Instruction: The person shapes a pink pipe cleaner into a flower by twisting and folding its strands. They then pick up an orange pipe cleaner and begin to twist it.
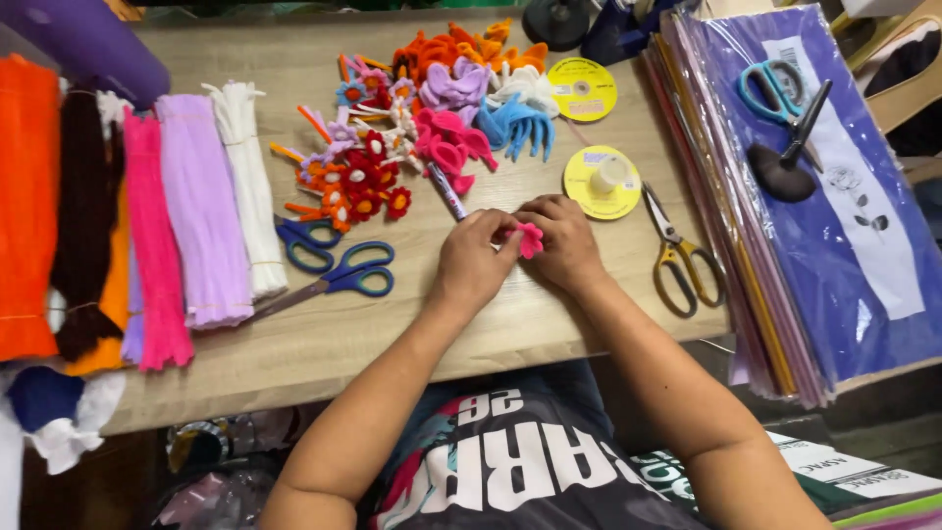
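Observation:
Both of my hands meet over the wooden table (324, 348) and pinch a small pink pipe-cleaner flower (531, 239) between their fingertips. My left hand (473, 262) grips it from the left, my right hand (560, 240) from the right. Just beyond my hands lies a pen-like stick (446, 189). Behind it sits a pile of finished pipe-cleaner flowers (444, 98) in red, pink, purple, blue, white and orange.
Bundles of pipe cleaners (157, 216) in orange, brown, pink, lilac and white lie at the left. Blue scissors (339, 275) rest left of my hands, yellow scissors (682, 260) at the right. Two yellow spools (601, 182) and a stack of coloured paper sheets (834, 196) with teal scissors lie at the right.

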